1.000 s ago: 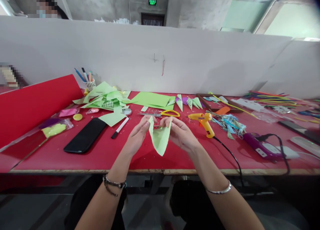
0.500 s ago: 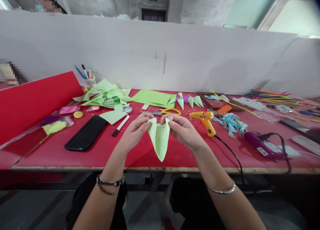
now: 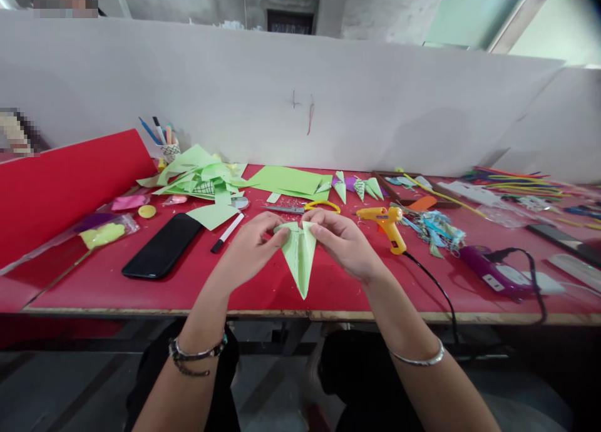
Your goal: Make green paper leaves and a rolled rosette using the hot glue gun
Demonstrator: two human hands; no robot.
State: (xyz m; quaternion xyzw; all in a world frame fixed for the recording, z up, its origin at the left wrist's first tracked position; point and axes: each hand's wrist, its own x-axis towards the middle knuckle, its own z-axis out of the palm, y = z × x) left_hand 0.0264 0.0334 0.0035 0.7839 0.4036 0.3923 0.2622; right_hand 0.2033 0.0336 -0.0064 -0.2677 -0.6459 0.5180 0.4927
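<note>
A folded light green paper piece (image 3: pixel 301 260), pointed at its lower end, hangs between my two hands above the front part of the red table. My left hand (image 3: pixel 263 241) pinches its upper left corner, and my right hand (image 3: pixel 335 241) pinches the upper right one. Creases run from the top down to the tip. Yellow-handled scissors (image 3: pixel 322 206) lie just behind my fingers. Several green paper cones (image 3: pixel 340 188) rest farther back, beside green sheets (image 3: pixel 288 180).
A black phone (image 3: pixel 163 245), a marker (image 3: pixel 228 233) and a green scrap pile (image 3: pixel 200 175) are on the left. To the right lie a yellow glue gun (image 3: pixel 385 225) with its cord, tassels (image 3: pixel 436 230) and a purple power strip (image 3: pixel 495 272). A white partition (image 3: pixel 211 94) stands behind.
The paper's open upper part has narrowed and folded inward between my fingers. My left hand has turned slightly, its wrist shifting left. The view has tilted slightly.
</note>
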